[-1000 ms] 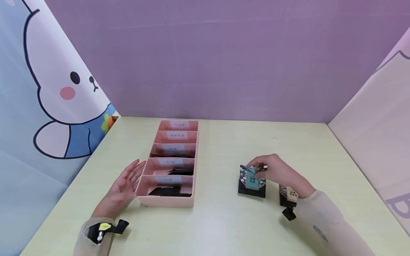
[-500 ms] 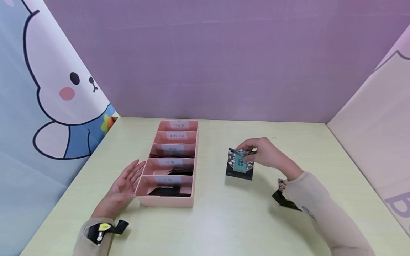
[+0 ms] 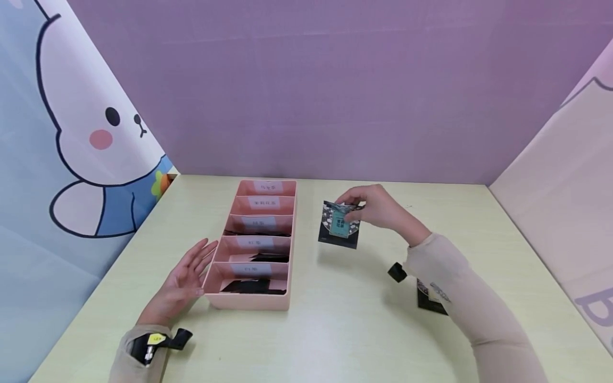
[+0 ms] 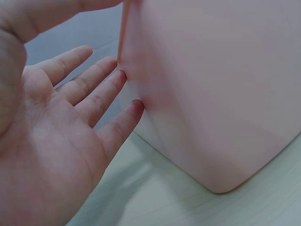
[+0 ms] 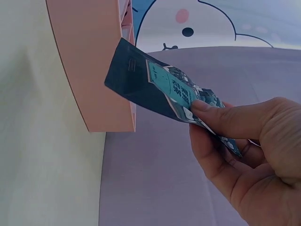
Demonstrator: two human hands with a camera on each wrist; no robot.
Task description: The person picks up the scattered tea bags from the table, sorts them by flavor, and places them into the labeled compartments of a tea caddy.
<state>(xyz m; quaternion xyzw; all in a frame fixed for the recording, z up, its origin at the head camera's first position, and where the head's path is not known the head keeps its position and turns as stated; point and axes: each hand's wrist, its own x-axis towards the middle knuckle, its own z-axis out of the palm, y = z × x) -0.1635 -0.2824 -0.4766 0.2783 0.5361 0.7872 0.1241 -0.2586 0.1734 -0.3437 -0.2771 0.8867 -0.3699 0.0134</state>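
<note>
A dark sachet (image 3: 337, 230) with a teal label is pinched at its top edge between the thumb and fingers of my right hand (image 3: 371, 207), raised over the table to the right of the box. The right wrist view shows the same sachet (image 5: 155, 89) tilted, thumb on its printed face. My left hand (image 3: 184, 279) has its fingers extended, and their tips (image 4: 136, 107) touch the side of the pink divided box (image 3: 249, 302). Labels mark the box's compartments. Black packets (image 3: 254, 287) lie in the nearer ones; the two farthest show none.
Another dark sachet (image 3: 426, 298) lies on the pale table (image 3: 335, 330), partly hidden under my right forearm. A purple backdrop (image 3: 335, 96) rises behind the table, with printed panels at left and right. Black wrist-camera mounts (image 3: 179, 339) stick out from the sleeves.
My right hand has carried the teal-labelled sachet up off the right side and leftward, away from me toward the box. My left hand and the box have stayed put.
</note>
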